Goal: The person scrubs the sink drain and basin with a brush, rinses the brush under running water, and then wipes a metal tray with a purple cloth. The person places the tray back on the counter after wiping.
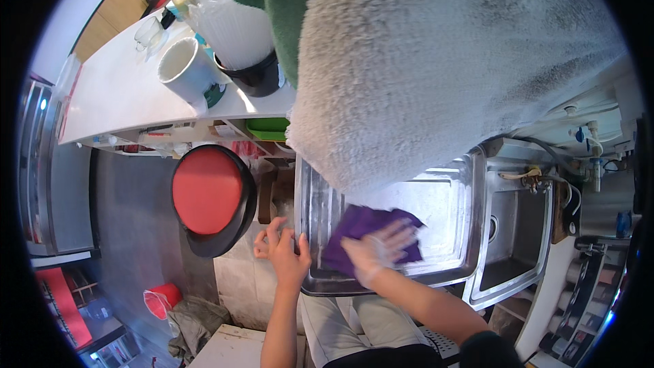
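My right hand [380, 253] lies flat over a crumpled purple cloth [352, 225], pressing it onto the stainless steel basin-like tray [439, 199]. That hand is blurred, and a whitish film or sheen shows across it. At the tray's left rim is my left hand [283, 253], its fingers bent and spread, the thumb right by the edge. I see nothing held in it; whether it touches the rim I cannot tell. A large beige towel [388, 76] fills the upper view and hides the tray's far part.
Right of the tray is a steel sink [516, 235] with a tap [534, 179]. A red-topped black bin [207, 189] stands on the floor at left. The white counter [112, 87] holds a paper-like roll [186, 71] and a black tub [255, 76]. A green cloth [286, 10] hangs beside the towel.
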`<move>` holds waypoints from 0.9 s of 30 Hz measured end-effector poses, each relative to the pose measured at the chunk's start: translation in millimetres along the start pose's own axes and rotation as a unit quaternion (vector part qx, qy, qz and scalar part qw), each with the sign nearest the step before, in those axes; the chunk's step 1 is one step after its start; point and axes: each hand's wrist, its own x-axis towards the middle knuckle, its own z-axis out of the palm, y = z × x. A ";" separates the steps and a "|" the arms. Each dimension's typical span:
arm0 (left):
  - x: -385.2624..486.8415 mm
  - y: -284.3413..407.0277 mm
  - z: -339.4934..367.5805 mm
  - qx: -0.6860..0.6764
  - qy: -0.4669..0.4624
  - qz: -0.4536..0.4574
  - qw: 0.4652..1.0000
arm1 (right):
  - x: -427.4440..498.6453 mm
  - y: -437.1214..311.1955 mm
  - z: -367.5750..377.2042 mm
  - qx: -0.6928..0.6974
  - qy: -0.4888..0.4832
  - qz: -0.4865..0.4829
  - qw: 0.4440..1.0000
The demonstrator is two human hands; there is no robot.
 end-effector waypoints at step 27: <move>2.2 -3.3 -2.5 0.032 0.006 0.041 0.999 | 108.6 -41.3 -15.3 -0.204 0.160 -0.386 0.886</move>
